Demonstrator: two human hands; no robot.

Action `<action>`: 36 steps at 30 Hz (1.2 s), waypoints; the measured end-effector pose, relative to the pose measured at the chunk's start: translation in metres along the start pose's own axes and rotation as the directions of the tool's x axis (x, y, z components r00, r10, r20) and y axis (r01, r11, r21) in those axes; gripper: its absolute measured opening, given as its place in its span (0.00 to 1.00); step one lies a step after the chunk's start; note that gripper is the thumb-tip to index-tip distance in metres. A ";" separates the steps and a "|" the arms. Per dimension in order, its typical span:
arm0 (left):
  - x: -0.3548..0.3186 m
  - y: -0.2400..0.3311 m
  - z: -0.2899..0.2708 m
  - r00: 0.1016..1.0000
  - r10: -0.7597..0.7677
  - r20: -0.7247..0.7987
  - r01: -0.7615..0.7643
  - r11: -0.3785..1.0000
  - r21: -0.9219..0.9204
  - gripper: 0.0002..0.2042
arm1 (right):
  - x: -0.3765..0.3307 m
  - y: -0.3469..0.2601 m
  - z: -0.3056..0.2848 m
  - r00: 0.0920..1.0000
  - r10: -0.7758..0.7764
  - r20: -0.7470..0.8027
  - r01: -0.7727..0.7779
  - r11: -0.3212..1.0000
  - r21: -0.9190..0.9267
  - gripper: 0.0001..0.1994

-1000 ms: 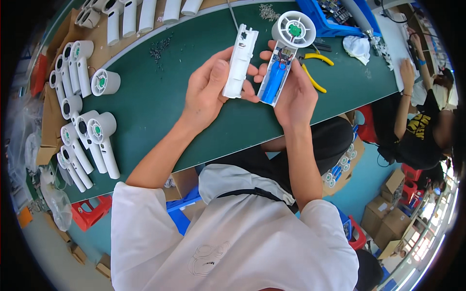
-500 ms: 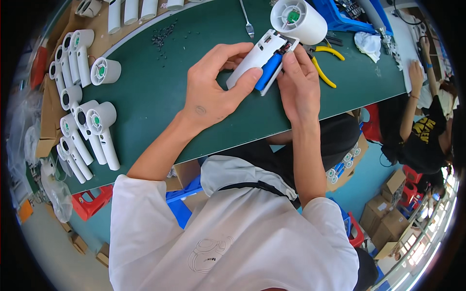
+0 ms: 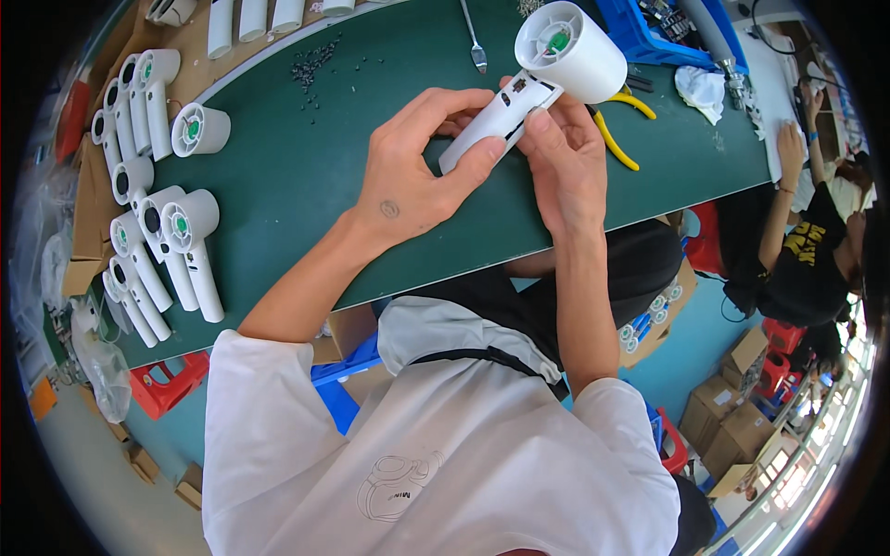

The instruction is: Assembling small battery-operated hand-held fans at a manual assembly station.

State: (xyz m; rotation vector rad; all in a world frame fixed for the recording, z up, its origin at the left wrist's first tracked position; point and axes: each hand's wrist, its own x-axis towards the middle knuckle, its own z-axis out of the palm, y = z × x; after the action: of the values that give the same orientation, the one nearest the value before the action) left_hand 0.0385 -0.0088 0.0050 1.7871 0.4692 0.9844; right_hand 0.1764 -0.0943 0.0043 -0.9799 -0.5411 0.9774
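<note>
Between my hands is a white handheld fan [image 3: 598, 65], its round head with a green hub pointing away from me at the upper right. My left hand [image 3: 400, 162] grips the handle [image 3: 484, 125] from the left, thumb on its near side. The right hand [image 3: 570, 167] closes on the handle just below the head, fingertips pressed along the seam. The two handle shells lie almost together, with a narrow dark gap near my thumbs. Small cut-outs show near the handle's top. The handle's underside is hidden.
Yellow-handled pliers [image 3: 616, 144] lie just right of the fan. Beyond are a thin metal tool [image 3: 476, 51], a heap of small dark parts [image 3: 311, 67], a white cloth [image 3: 700, 91] and a blue bin [image 3: 640, 39]. More white fans [image 3: 190, 222] line the left; a co-worker [image 3: 807, 250] sits right.
The open handle has closed up: the right shell has come against the left one, covering the blue battery and the wires. The handle has also turned slightly in my hands.
</note>
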 end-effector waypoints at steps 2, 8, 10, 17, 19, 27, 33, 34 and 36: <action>0.000 0.000 0.000 1.000 0.005 0.005 -0.005 1.000 -0.005 0.15 | 0.001 0.000 -0.001 1.000 0.009 0.023 -0.010 1.000 0.019 0.24; -0.002 0.002 0.001 1.000 -0.023 0.004 0.023 1.000 -0.001 0.15 | 0.000 -0.001 0.000 0.999 0.018 0.029 -0.018 1.000 0.008 0.26; -0.002 0.003 0.001 1.000 0.005 -0.006 -0.005 1.000 0.020 0.15 | 0.000 -0.001 0.000 1.000 0.013 0.023 -0.014 1.000 0.005 0.26; -0.003 0.005 0.001 1.000 0.000 -0.016 0.001 1.000 0.018 0.15 | -0.001 0.004 -0.003 1.000 0.002 0.002 -0.002 1.000 -0.006 0.26; -0.002 0.005 0.001 1.000 -0.011 -0.014 0.011 1.000 0.014 0.16 | 0.000 0.003 -0.004 1.000 0.003 0.023 -0.003 1.000 0.028 0.25; -0.002 0.007 -0.001 1.000 0.023 0.001 -0.023 0.998 0.053 0.16 | 0.001 0.003 -0.003 0.999 0.006 0.035 -0.007 0.999 0.034 0.23; -0.002 0.009 0.000 1.000 -0.003 -0.001 0.003 0.999 0.046 0.16 | 0.000 0.003 -0.003 1.000 0.006 0.023 -0.006 1.000 0.021 0.27; -0.001 0.009 -0.001 1.000 0.004 0.002 -0.004 0.999 0.048 0.16 | 0.000 0.003 -0.003 1.000 0.001 0.018 -0.001 1.000 0.016 0.27; 0.001 0.009 -0.003 1.000 0.001 0.023 -0.002 0.998 0.058 0.16 | -0.001 0.002 -0.003 1.000 -0.005 0.015 0.004 1.000 0.009 0.28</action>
State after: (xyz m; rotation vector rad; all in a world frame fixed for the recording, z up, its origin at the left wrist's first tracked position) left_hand 0.0353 -0.0104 0.0139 1.8489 0.4867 0.9589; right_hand 0.1778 -0.0958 0.0010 -0.9639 -0.5504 0.9829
